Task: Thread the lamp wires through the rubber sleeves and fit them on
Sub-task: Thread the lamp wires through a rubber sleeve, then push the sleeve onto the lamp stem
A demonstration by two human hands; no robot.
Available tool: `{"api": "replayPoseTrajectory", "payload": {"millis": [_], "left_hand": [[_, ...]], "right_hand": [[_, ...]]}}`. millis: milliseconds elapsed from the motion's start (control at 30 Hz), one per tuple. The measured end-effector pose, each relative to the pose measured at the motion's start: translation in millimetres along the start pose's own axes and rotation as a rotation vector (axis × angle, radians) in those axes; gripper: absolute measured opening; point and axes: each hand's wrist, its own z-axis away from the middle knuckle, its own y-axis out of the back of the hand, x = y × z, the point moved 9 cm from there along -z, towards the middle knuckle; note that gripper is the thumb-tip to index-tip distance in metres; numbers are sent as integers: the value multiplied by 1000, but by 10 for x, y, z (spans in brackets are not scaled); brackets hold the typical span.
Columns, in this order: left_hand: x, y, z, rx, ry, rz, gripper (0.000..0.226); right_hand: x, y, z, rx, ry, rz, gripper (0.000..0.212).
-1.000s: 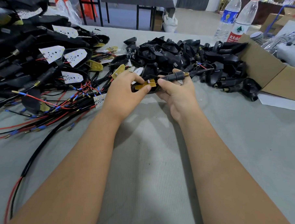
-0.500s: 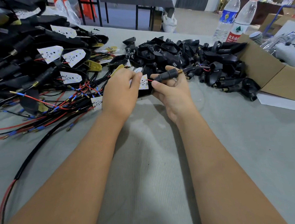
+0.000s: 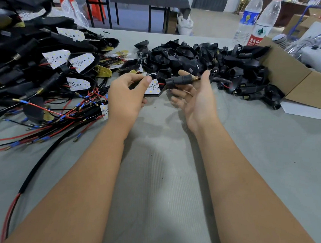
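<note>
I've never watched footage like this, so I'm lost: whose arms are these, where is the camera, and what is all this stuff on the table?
There is no machine here: a person works with bare hands, filmed by a camera on their head looking forward and down. The left hand pinches a small lamp, a black shell with a white dotted board. The right hand lies open, palm up, under the lamp's black rubber sleeve, which ends in a brass thread. On the grey table lie finished lamps with red and black wires at left, a heap of empty black shells behind, a cardboard box and two water bottles at right.
</note>
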Motion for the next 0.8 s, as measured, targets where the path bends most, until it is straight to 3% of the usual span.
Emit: {"api": "replayPoseTrajectory", "payload": {"millis": [100,233,400,567,800], "left_hand": [[-7,46,5,56,22,109,6],[-100,119,1,153,118,252,6],[-76,155,-11,175,122,306,6],[-50,156,9,173,103,298,7],[-88,173,-20,163,131,288,7]], "right_hand": [[-68,186,-17,133,90,55,32],[-73,148,-29,61,77,114,27],[11,102,-28,20,-59,-114,57],[-41,291,-9,198,2,-231,29],[-76,264,-10,159,48,-83,23]]}}
